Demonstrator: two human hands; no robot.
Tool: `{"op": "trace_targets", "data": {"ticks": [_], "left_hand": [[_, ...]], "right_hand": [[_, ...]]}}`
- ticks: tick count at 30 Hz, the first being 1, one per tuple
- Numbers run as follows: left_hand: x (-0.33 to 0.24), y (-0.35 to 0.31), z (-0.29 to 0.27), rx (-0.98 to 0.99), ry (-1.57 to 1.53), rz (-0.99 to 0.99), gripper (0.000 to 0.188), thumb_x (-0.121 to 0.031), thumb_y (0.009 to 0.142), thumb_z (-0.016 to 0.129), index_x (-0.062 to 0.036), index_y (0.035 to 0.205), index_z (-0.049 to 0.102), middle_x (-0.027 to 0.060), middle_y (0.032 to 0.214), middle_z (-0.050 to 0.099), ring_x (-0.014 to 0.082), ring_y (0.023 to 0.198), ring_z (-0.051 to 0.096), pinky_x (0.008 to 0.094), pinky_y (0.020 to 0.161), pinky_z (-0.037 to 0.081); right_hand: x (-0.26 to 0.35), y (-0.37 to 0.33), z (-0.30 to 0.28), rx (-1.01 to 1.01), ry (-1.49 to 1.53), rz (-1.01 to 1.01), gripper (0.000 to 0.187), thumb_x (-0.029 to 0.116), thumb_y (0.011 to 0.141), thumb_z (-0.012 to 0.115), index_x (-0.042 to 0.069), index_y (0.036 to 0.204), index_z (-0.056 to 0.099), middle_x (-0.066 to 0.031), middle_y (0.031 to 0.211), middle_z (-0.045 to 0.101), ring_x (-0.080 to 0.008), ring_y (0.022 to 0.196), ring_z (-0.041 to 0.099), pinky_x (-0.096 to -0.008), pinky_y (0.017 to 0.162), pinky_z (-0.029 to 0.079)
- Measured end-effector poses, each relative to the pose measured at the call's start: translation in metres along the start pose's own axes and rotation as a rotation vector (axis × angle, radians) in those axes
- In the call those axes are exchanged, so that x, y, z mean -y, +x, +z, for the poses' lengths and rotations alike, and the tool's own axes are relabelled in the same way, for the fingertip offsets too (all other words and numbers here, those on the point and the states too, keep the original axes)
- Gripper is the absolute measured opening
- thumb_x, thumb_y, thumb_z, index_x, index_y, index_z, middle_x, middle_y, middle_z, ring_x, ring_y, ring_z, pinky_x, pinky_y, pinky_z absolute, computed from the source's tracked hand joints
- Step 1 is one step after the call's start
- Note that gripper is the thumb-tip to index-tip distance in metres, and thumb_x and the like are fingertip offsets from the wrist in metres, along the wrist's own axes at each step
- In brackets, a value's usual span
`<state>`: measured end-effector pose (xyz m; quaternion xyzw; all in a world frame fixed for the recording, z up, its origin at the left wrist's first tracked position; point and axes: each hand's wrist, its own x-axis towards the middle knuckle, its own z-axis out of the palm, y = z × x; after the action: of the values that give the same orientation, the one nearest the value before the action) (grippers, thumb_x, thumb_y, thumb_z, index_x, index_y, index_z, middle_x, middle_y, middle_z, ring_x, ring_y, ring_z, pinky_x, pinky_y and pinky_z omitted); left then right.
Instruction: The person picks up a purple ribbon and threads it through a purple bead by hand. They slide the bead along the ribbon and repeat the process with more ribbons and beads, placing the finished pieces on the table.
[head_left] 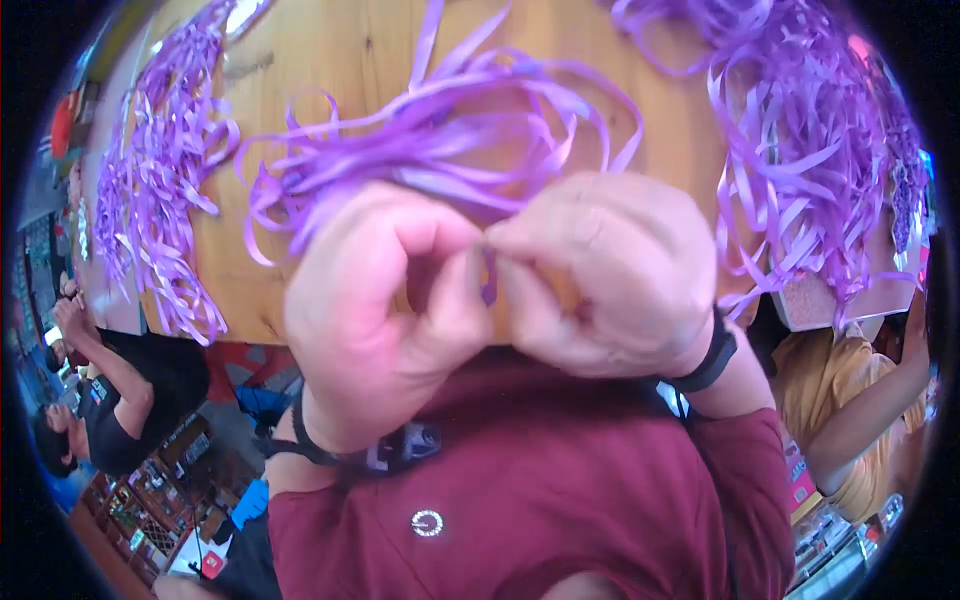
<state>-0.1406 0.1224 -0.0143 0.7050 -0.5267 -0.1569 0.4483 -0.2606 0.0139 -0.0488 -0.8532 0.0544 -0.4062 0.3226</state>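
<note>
My left hand (375,310) and my right hand (625,265) meet at the near edge of the table, fingertips almost touching. Both are closed in a pinch. Between the fingertips shows a short bit of purple ribbon (489,288); the fingers hide most of it. Just beyond my hands lies a loose bundle of shiny purple ribbons (430,150), looped and tangled on the wood. Whether the pinched bit joins that bundle I cannot tell.
The wooden table (320,55) carries a long heap of purple ribbons (165,160) at the left and a bigger heap (800,150) at the right, hanging over the edge. A person in black (130,400) sits at left, another in yellow (850,410) at right.
</note>
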Motion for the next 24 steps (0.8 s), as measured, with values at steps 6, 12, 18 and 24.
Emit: {"op": "trace_targets", "data": {"ticks": [6,12,18,24], "left_hand": [[0.007,0.005,0.003,0.107,0.116,0.022,0.01,0.004,0.067,0.059,-0.0026,0.071,0.053,0.0082,0.066,0.051,0.0203,0.06,0.052,0.0279,0.056,0.041],[0.006,0.002,0.001,0.172,0.069,-0.026,0.01,0.001,0.067,0.062,-0.003,0.07,0.054,0.0071,0.064,0.05,0.0187,0.057,0.05,0.0272,0.051,0.039],[0.016,0.001,0.001,0.282,-0.317,-0.411,0.004,-0.003,0.081,0.054,-0.0016,0.078,0.053,-0.0046,0.069,0.048,0.002,0.062,0.043,0.0189,0.053,0.037],[0.012,0.009,-0.003,0.329,-0.728,-0.739,0.007,-0.006,0.082,0.053,-0.0009,0.079,0.054,-0.0029,0.072,0.052,0.0037,0.065,0.046,0.0182,0.058,0.038]], "right_hand": [[-0.001,-0.006,0.002,0.018,-0.145,-0.006,0.018,0.003,0.058,0.066,0.005,0.074,0.058,-0.0042,0.062,0.055,-0.0171,0.048,0.054,-0.0266,0.044,0.041],[0.01,-0.004,-0.005,0.126,-0.264,-0.091,0.014,0.016,0.057,0.056,0.01,0.068,0.05,-0.0002,0.06,0.041,-0.0126,0.05,0.047,-0.0263,0.044,0.037],[0.007,0.0,-0.008,0.146,-0.229,-0.138,0.018,0.011,0.057,0.063,0.005,0.072,0.055,-0.0012,0.062,0.046,-0.0124,0.046,0.046,-0.0263,0.041,0.035],[0.003,-0.001,-0.003,0.096,-0.149,-0.078,0.016,0.006,0.057,0.064,0.006,0.069,0.054,-0.0015,0.06,0.046,-0.0142,0.045,0.046,-0.0271,0.04,0.035]]}}
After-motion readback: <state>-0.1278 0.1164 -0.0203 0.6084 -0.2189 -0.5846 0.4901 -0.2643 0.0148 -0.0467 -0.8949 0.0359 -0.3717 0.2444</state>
